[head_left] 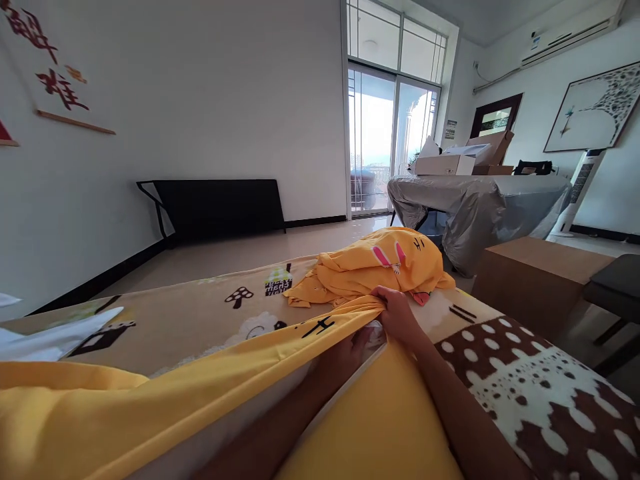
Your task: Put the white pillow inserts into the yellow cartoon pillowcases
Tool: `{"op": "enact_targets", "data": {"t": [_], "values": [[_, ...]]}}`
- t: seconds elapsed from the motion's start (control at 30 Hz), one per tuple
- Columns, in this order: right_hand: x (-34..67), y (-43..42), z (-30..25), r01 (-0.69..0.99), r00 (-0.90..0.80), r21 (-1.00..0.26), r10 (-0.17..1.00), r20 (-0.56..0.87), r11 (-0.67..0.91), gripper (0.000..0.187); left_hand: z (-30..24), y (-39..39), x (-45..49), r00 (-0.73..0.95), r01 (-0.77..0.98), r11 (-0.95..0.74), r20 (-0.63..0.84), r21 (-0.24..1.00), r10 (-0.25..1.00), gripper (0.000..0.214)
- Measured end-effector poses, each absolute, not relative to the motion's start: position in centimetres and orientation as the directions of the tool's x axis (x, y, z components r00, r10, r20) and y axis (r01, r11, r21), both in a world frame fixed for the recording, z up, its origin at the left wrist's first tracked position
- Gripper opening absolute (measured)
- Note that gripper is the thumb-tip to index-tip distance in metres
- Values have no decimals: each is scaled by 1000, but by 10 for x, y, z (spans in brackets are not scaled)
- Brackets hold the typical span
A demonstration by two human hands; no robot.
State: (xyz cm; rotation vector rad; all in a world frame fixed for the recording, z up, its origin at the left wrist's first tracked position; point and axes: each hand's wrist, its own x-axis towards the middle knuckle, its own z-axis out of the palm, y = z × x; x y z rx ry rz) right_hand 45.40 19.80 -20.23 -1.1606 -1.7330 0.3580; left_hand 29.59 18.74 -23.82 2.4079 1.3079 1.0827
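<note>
A yellow cover [210, 393] with cartoon prints stretches across the lower part of the view, and its far end lies bunched [370, 267] on a patterned blanket [525, 373]. My right hand [397, 313] is closed on the edge of the yellow cover near the bunched part. My left hand [363, 343] reaches under the yellow fabric into its opening; its fingers are mostly hidden in shadow. A white inner lining shows beside my left forearm.
White cloth [55, 337] lies at the left edge. A brown box [535, 273] and a dark stool [615, 287] stand right. Behind is a table under a grey cover [475, 200] with cardboard boxes [450, 163]. A black folded frame [215, 207] leans on the wall.
</note>
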Motion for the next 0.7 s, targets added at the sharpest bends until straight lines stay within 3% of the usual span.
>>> {"op": "enact_targets", "data": {"t": [0.2,0.47,0.7], "values": [[454,198,-201,532,-52,-682,823,566,502,30,-229,172,298,539,537,-731,496,421,681,37],[455,200,-204,482,-72,-703,823,564,524,30,-230,179,299,548,568,-730,486,382,681,43],[453,201,-205,459,-89,-714,826,556,529,30,-237,190,304,290,694,-538,498,478,817,50]]}}
